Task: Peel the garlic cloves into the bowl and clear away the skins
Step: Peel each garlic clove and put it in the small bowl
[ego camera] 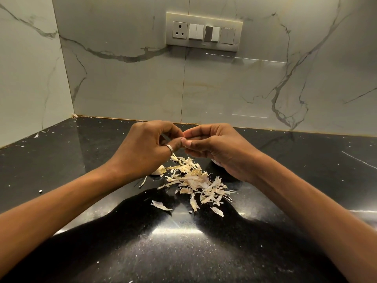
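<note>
My left hand [142,148] and my right hand [214,148] meet above the black counter [306,160], fingertips pinched together around a small garlic clove that is almost wholly hidden between them. A ring sits on my left thumb. Below the hands lies a loose pile of pale garlic skins [195,182]. An unpeeled garlic clove [158,170] lies on the counter just under my left wrist. A sliver of a white bowl [216,162] shows under my right hand; the rest of it is hidden.
Marble-patterned walls close the counter at the back and left. A switch and socket plate [204,31] is on the back wall. Small skin scraps [38,134] lie scattered at the far left of the counter.
</note>
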A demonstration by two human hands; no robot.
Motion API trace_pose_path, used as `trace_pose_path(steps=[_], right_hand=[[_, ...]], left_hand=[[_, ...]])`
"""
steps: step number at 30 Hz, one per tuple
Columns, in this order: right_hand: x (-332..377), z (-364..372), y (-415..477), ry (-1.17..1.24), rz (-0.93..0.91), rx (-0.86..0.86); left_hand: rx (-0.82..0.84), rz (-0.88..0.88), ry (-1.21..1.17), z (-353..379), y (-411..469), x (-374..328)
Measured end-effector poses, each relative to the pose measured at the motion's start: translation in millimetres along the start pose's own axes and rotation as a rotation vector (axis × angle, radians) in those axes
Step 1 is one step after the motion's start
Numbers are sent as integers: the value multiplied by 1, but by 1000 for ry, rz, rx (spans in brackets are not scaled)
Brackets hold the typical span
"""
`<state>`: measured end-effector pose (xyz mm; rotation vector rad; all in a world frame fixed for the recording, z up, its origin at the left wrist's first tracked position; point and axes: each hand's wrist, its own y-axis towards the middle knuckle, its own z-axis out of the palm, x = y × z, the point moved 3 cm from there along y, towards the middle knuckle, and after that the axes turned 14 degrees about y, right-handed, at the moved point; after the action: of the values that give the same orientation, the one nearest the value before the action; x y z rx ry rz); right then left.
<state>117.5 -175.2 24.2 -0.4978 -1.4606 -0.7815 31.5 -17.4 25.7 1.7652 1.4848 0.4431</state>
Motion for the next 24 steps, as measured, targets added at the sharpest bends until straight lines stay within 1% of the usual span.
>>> trace_pose_path(steps=[5,9,16,24], right_hand=[[1,0,-1,1,-24,-21],[2,-2,-2,2,-63,-83],[-1,-5,-1,-6,-86,-131],[3,-2,0,164,-71,-76]], left_hand=[[-17,-43,-6,0,0,1],[6,-63,-4,1,-1,0],[46,-123,-10,4,-2,2],[154,-333,-298,9,-2,7]])
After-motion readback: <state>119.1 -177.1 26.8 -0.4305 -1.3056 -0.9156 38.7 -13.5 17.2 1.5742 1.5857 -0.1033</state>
